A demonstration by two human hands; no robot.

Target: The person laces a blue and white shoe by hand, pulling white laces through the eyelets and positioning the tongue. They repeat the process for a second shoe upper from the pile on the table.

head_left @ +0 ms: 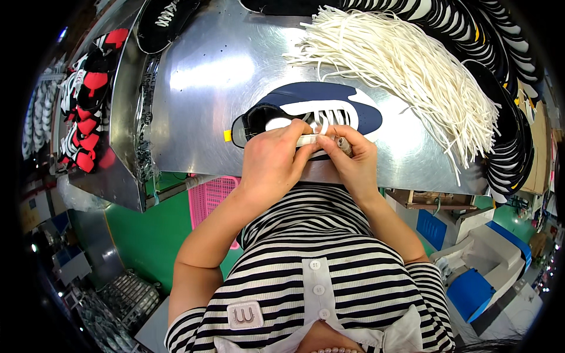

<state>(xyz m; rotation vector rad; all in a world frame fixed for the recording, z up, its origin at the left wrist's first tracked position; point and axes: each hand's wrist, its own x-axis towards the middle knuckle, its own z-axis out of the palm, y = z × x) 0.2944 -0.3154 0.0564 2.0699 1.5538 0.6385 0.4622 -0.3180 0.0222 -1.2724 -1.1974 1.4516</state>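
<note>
A navy and white shoe upper lies flat on the shiny metal table, its dark opening to the left. My left hand and my right hand meet at its near edge. Both pinch a flat white shoelace between thumb and fingers, over the laced white eyelet area. A small grey tool or lace tip sticks out of my right hand's fingers. The near part of the upper is hidden under my hands.
A big bundle of white laces lies on the table at the back right. Stacked black and white uppers curve along the right rim. Red and black uppers sit on a shelf at left. A pink basket stands below the table.
</note>
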